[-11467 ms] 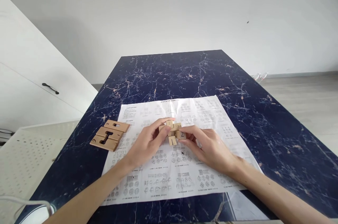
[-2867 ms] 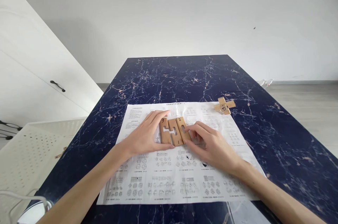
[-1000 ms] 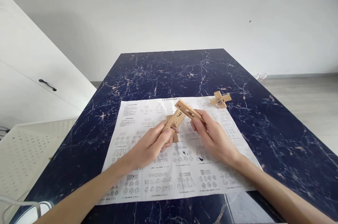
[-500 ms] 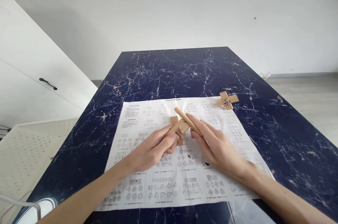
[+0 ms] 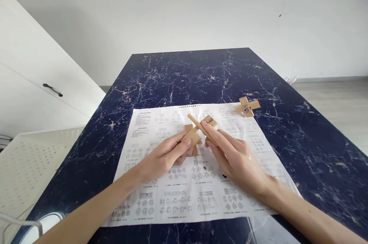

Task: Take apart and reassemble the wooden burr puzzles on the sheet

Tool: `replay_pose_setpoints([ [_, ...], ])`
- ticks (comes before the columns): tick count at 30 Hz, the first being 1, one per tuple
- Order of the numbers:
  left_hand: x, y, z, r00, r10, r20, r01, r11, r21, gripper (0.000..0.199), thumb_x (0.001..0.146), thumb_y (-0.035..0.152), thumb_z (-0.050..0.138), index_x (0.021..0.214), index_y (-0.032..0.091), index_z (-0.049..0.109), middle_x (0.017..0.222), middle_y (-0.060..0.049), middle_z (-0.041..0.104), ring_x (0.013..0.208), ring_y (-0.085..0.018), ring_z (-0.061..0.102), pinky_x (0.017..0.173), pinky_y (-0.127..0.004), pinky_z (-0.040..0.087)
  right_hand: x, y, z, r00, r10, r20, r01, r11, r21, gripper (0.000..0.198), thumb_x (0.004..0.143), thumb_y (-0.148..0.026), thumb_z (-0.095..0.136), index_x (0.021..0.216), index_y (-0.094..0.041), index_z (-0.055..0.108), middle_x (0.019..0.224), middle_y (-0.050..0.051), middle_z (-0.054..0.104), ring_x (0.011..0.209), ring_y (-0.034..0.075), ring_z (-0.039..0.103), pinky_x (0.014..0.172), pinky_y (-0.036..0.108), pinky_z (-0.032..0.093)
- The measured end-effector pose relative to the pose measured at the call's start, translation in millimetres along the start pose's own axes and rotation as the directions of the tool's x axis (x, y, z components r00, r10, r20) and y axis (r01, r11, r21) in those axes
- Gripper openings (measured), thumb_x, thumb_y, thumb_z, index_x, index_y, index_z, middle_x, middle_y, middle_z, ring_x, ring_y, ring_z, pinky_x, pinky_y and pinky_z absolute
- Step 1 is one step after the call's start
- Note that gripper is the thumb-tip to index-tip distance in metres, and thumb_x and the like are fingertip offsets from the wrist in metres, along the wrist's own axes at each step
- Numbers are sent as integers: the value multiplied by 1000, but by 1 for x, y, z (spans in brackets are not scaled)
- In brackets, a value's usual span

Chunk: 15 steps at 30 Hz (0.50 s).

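Note:
My left hand (image 5: 172, 152) is closed around a wooden puzzle piece (image 5: 193, 136), thumb on top. A further wooden piece (image 5: 188, 127) shows behind and below those fingers; whether the two are joined I cannot tell. My right hand (image 5: 234, 152) pinches a long wooden puzzle strip (image 5: 198, 124), which slants across the tip of the left-hand piece. Beyond that strip a wooden face (image 5: 209, 120) marked with a dark character sticks out past the right fingertips. Both hands are over a printed instruction sheet (image 5: 161, 205) with rows of small diagrams.
A cross-shaped wooden assembly (image 5: 247, 108) marked "G" sits at the sheet's upper right corner. The dark blue marbled table (image 5: 184, 79) reaches back towards a white wall. At left stand a white cabinet (image 5: 25, 60) and a perforated pale surface (image 5: 31, 163).
The pieces have turned in my hands: a face with a dark character now shows beyond the right-hand strip. The notch in the left-hand piece is no longer visible. The view shifted slightly.

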<state>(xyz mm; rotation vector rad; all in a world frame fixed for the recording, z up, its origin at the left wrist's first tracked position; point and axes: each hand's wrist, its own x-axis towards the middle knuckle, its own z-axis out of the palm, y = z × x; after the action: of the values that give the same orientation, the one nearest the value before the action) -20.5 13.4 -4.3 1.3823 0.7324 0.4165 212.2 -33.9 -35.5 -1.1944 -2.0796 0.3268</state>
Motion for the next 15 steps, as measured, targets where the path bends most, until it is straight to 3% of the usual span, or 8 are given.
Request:
replay_pose_setpoints([
  [5, 0, 1, 2, 999, 19, -26, -18, 998, 58, 33, 112, 51, 46, 107, 20, 56, 76, 5, 40, 60, -12, 32, 54, -30, 30, 1, -2, 4, 990, -141, 17, 142, 990, -20, 68, 114, -16, 40, 175, -32, 14, 88, 3, 67, 64, 16, 59, 51, 27, 50],
  [9, 0, 3, 4, 999, 21, -40, -19, 999, 49, 35, 111, 52, 47, 100, 20, 54, 76, 5, 41, 58, -10, 31, 52, -28, 29, 2, -4, 7, 986, -165, 0, 165, 986, -35, 69, 114, -16, 39, 175, -31, 12, 85, 1, 64, 61, 15, 57, 51, 25, 48],
  [15, 1, 4, 7, 997, 35, -73, -27, 995, 98, 42, 111, 57, 45, 119, 19, 59, 76, 5, 41, 58, -11, 32, 53, -29, 32, 2, -4, 6, 983, -183, 15, 183, 983, -22, 69, 115, -18, 44, 175, -30, 13, 88, 1, 67, 63, 14, 59, 55, 26, 52],
])
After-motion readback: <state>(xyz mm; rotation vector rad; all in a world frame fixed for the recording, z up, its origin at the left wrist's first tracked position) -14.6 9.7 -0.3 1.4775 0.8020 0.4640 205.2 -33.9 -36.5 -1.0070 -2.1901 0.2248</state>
